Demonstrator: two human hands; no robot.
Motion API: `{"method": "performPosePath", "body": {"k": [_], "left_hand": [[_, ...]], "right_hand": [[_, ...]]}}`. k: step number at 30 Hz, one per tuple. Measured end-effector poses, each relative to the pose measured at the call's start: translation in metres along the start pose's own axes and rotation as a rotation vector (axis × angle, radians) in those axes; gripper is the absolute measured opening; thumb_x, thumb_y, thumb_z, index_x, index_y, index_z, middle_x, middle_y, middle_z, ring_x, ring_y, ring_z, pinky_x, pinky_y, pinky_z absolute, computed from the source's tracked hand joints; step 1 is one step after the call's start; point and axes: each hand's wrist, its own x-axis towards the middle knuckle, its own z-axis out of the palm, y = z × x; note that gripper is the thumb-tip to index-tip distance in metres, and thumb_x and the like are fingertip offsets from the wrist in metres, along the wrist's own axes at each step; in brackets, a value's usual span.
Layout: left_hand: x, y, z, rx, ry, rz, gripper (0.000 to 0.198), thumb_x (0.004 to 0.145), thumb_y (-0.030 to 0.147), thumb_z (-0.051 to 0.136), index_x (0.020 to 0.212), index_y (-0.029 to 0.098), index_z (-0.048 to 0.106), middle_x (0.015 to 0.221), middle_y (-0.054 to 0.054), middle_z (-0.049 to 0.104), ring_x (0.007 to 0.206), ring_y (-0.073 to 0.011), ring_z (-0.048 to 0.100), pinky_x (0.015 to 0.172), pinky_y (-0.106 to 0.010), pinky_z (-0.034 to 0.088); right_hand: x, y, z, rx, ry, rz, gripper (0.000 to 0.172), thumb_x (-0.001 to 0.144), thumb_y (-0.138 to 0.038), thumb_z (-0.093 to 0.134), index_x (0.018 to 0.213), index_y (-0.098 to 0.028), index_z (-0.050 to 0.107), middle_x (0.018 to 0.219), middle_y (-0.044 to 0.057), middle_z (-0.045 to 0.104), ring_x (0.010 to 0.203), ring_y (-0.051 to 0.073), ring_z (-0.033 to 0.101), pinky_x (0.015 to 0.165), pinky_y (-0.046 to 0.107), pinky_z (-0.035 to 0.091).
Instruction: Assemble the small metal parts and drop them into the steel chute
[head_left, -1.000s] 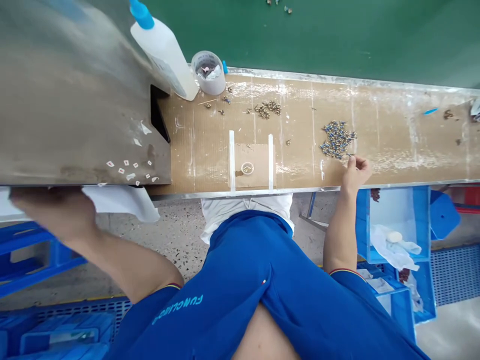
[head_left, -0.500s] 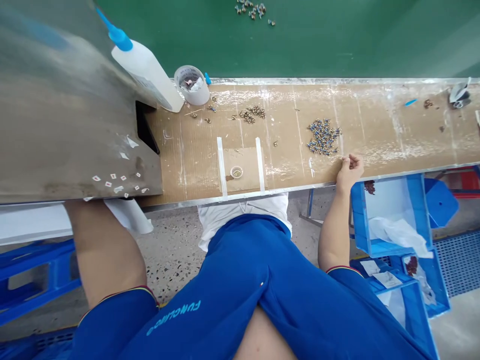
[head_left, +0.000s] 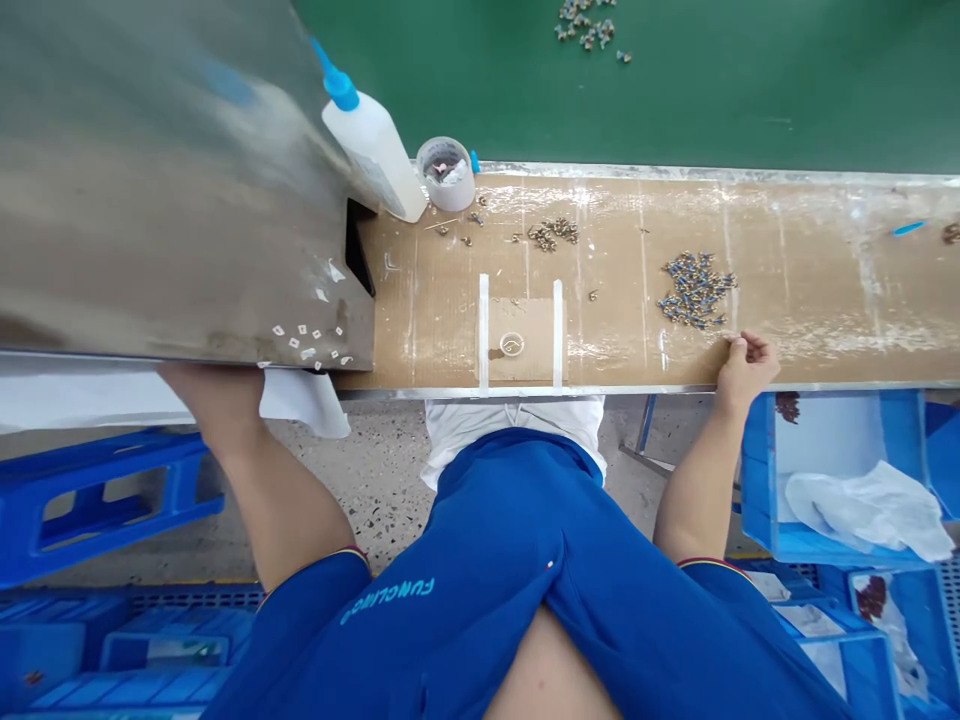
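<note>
My right hand rests at the front edge of the cardboard-covered bench, fingers curled together, just below a pile of small blue-and-brass parts. What it pinches is too small to make out. My left hand reaches under the steel plate at the left; its fingers are hidden behind the plate's edge, next to a white sheet. A small ring-shaped fixture sits on a cardboard square between two white tape strips.
A white squeeze bottle with blue nozzle and a small cup stand at the back. A brass parts pile lies mid-bench, with more parts on the green belt. Blue bins and a blue crate sit below.
My left arm came in from the far left and my left hand went under the steel plate. My right hand drew back from the parts pile to the bench's front edge.
</note>
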Motion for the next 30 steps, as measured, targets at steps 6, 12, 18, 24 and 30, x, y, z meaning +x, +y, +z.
{"method": "performPosePath", "body": {"k": [6,12,18,24,30], "left_hand": [[-0.062,0.035,-0.046,-0.036,0.318,-0.019,0.015,0.06,0.019,0.082,0.074,0.018,0.076,0.065,0.003,0.07,0.06,-0.0163,0.06,0.066,-0.034,0.054],[-0.086,0.072,-0.03,-0.476,-0.286,0.209,0.009,0.075,0.021,0.085,0.08,0.027,0.078,0.071,0.002,0.072,0.065,-0.0123,0.063,0.056,-0.026,0.048],[-0.079,0.069,0.051,-0.898,-0.684,0.044,0.024,0.075,0.046,0.086,0.075,0.022,0.08,0.072,-0.005,0.072,0.06,-0.0128,0.064,0.054,-0.027,0.052],[-0.089,0.07,0.094,-1.054,-0.822,-0.188,0.041,0.063,0.058,0.09,0.069,0.019,0.077,0.069,-0.005,0.069,0.057,-0.0134,0.062,0.053,-0.029,0.055],[-0.101,0.056,0.125,-0.936,-0.808,-0.183,0.035,0.067,0.048,0.09,0.077,0.016,0.078,0.076,-0.006,0.071,0.066,-0.011,0.062,0.062,-0.024,0.053]], "right_hand": [[-0.008,-0.005,-0.001,0.004,-0.016,-0.009,0.02,0.077,-0.004,0.047,0.077,-0.023,0.054,0.08,0.006,0.062,0.084,0.021,0.066,0.091,0.037,0.052],[-0.007,0.004,0.002,-0.013,0.037,-0.074,0.017,0.076,-0.01,0.046,0.07,-0.026,0.052,0.071,0.002,0.057,0.079,0.023,0.067,0.093,0.043,0.054],[-0.013,-0.001,0.0,0.02,0.065,-0.09,0.008,0.078,-0.026,0.052,0.071,-0.027,0.047,0.073,0.005,0.058,0.074,0.024,0.064,0.086,0.047,0.054],[-0.083,-0.052,0.017,0.185,-0.167,-0.272,0.02,0.082,-0.042,0.058,0.085,-0.022,0.059,0.081,0.005,0.063,0.074,0.018,0.064,0.078,0.039,0.055],[-0.167,-0.071,0.071,0.273,-0.959,-0.212,0.034,0.082,-0.052,0.07,0.098,-0.023,0.068,0.087,0.005,0.072,0.081,0.019,0.068,0.078,0.038,0.057]]}}
